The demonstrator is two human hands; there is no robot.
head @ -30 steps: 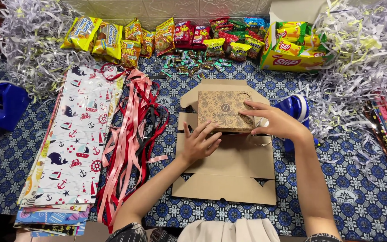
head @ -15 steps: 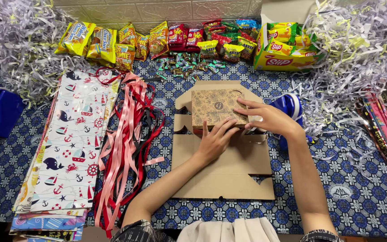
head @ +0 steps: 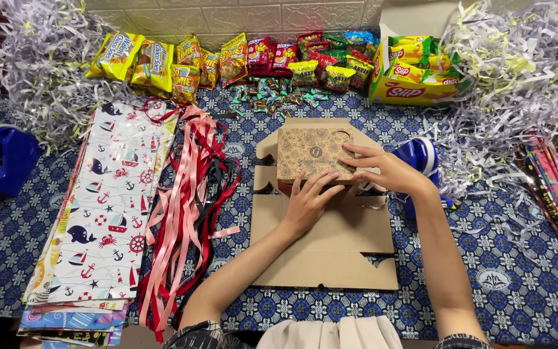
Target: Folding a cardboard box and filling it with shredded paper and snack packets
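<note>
Both hands rest on a brown cardboard gift box lying unfolded at the table's centre. Left hand, fingers spread, presses its patterned lid's near edge; right hand lies flat, open, on the lid's right side. Yellow and red snack packets line the far edge; an open yellow-green carton sits right.

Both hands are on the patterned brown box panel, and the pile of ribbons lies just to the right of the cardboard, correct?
Not quite. The head view shows the ribbons left of the cardboard. Both the left hand and right hand do rest on the patterned brown box panel.
</note>
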